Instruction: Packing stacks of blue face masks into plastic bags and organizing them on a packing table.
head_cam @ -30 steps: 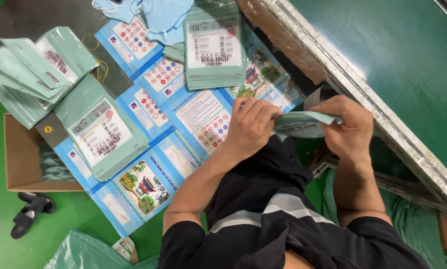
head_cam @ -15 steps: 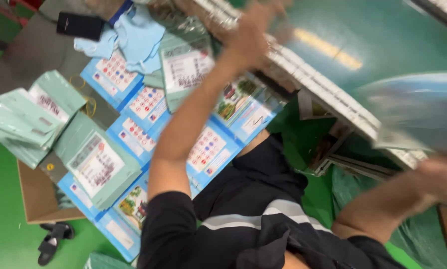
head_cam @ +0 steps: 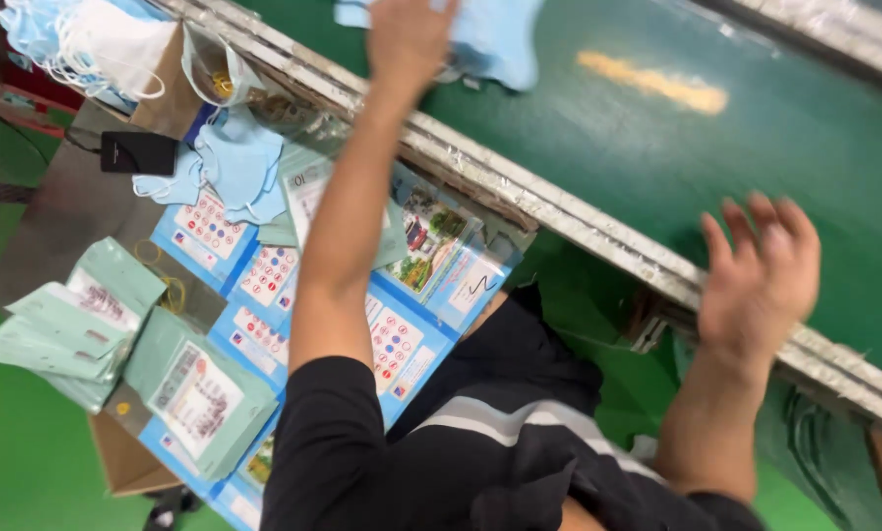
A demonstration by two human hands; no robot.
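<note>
Near the lap, packed green pouches (head_cam: 200, 398) lie stacked, so some work looks done. The right hand (head_cam: 761, 275) hovers empty, fingers spread. Farther off, the left hand (head_cam: 407, 39) seems to grab blue masks (head_cam: 495, 39) on the green belt (head_cam: 657, 147); more wait.

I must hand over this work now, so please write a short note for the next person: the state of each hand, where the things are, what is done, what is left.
Left hand: stretched out onto the green belt, its grip on a light blue face mask.
Right hand: open and empty, fingers spread above the belt's metal edge.
Things: loose blue masks and stacks of pale green packets lie on the blue printed sheets to the left.
Done: filled packets are stacked.
Left: the loose masks are not yet packed.
</note>
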